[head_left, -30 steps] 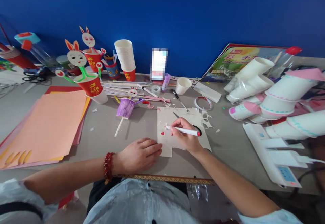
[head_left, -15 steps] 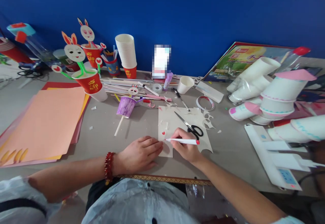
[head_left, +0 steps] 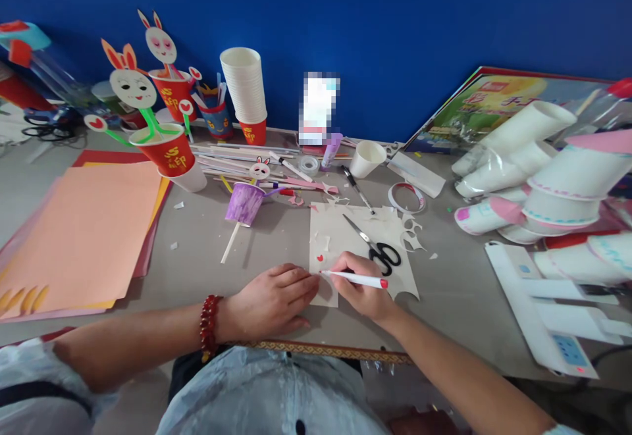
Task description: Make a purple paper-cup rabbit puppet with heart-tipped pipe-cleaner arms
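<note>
My right hand (head_left: 363, 285) grips a white marker with a red end (head_left: 363, 280), its tip on the cream paper (head_left: 326, 297) just below a small red heart (head_left: 320, 258). Flat on the left edge of that paper lies my left hand (head_left: 276, 297), fingers stretched out and slightly together. Black-handled scissors (head_left: 384, 255) rest on the paper beyond my right hand, blades pointing up and left. A purple paper cup (head_left: 245, 203) with a small rabbit face (head_left: 259, 169) and a white stick stands to the left.
Coloured paper sheets (head_left: 89, 224) lie at left, below red cup rabbits (head_left: 165, 152). Stacked white cups (head_left: 244, 86), a lit phone (head_left: 318, 109) and a white cup (head_left: 368, 158) stand toward the blue wall. At right are a tape roll (head_left: 406, 198), a power strip (head_left: 540, 310) and a paper-cup tower (head_left: 567, 178).
The camera view has shifted slightly, so background objects sit a little differently. Both hands stay nearly in place, with the marker tip still on the paper below the heart.
</note>
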A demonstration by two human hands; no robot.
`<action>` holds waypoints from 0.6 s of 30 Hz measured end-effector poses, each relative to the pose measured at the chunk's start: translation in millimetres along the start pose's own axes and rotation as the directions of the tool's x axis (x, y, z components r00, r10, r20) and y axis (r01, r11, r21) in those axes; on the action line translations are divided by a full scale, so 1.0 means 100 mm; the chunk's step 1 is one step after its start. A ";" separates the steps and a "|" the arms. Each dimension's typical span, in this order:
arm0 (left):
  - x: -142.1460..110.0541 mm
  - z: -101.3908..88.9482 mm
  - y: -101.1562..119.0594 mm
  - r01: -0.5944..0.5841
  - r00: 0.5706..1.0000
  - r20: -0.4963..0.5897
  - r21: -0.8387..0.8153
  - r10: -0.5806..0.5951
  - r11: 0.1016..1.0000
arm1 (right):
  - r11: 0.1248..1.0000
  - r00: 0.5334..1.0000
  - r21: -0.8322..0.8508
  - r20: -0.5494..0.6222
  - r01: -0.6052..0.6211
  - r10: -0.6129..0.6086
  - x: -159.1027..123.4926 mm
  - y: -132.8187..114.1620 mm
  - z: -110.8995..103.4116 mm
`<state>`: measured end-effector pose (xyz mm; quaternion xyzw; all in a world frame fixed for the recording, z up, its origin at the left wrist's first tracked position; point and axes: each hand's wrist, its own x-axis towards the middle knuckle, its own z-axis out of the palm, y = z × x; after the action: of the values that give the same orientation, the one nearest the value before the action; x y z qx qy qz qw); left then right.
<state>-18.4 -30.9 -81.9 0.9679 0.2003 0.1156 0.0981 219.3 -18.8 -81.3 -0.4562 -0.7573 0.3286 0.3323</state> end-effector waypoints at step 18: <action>0.00 -0.01 0.00 0.004 1.000 0.008 -0.008 -0.004 1.000 | 1.000 1.000 0.003 0.017 -0.017 0.017 0.00 -0.01 0.00</action>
<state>-18.6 -30.8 -81.0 0.9676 0.2013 0.1122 0.1031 218.9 -19.0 -80.3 -0.4592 -0.7557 0.3366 0.3236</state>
